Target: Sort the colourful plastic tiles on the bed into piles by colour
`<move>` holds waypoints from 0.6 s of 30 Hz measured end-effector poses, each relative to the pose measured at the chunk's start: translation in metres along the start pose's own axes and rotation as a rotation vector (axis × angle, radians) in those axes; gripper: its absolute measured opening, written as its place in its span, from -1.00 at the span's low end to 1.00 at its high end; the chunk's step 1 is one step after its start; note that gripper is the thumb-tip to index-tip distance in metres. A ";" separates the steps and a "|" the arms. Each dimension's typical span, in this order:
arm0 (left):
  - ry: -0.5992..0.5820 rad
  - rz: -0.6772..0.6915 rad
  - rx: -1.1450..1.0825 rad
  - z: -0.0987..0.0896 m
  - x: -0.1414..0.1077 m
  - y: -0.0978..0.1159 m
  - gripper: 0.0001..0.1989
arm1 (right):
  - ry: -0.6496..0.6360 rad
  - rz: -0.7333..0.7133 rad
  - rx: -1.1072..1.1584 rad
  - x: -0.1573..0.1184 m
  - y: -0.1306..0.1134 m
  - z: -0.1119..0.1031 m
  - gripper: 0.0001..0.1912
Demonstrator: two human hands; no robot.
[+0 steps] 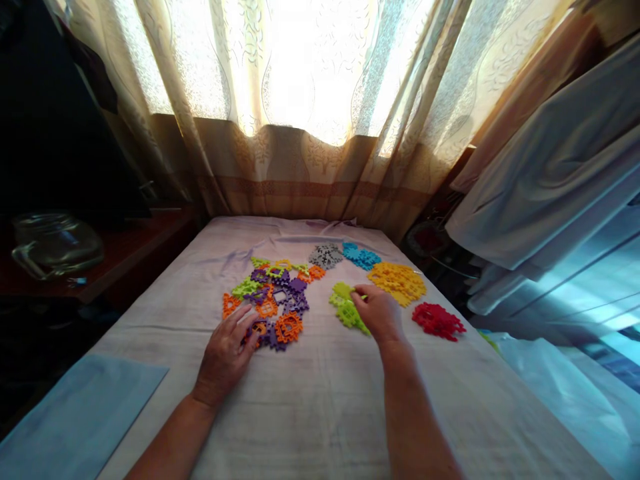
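My left hand [227, 350] rests at the near left edge of a mixed pile of plastic gear-shaped toy pieces [295, 300] in purple, orange and green. Its fingers are spread and touch the orange and purple pieces there. My right hand [377, 312] is over a small heap of lime-green gear pieces [349, 313]. Thumb and fingers are pinched on a lime-green piece [344, 290] at the top of that heap. Part of the green heap is hidden behind the right hand.
Sorted heaps of grey [326, 255], blue [361, 256], yellow [399, 283] and red pieces [439, 321] lie around the right side of the cloth-covered table [310, 413]. A light blue sheet [85, 413] lies at the near left. A glass jug [57, 243] stands on a wooden cabinet.
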State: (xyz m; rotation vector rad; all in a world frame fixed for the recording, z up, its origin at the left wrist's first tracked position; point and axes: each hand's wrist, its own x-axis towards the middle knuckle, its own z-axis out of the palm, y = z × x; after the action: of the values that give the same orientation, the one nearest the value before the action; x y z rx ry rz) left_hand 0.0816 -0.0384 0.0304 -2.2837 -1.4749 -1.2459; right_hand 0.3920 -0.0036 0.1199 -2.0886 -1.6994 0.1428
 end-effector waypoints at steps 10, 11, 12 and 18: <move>-0.337 0.123 0.115 0.005 -0.008 -0.005 -0.53 | -0.032 0.364 -0.136 0.009 0.058 0.002 -0.71; -0.370 0.130 0.121 0.005 -0.009 -0.005 -0.54 | -0.058 0.358 -0.129 0.009 0.056 0.004 -0.71; -0.392 0.131 0.126 0.005 -0.009 -0.004 -0.56 | -0.083 0.351 -0.119 0.010 0.055 0.006 -0.71; -0.330 0.102 0.130 0.008 -0.009 -0.003 -0.70 | -0.238 0.221 -0.063 0.011 0.056 0.005 -0.70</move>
State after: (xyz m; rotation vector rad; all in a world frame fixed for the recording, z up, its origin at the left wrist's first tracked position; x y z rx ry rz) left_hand 0.0816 -0.0389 0.0176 -2.5272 -1.4618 -0.7487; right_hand 0.4437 0.0004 0.0950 -2.3836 -1.6137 0.4268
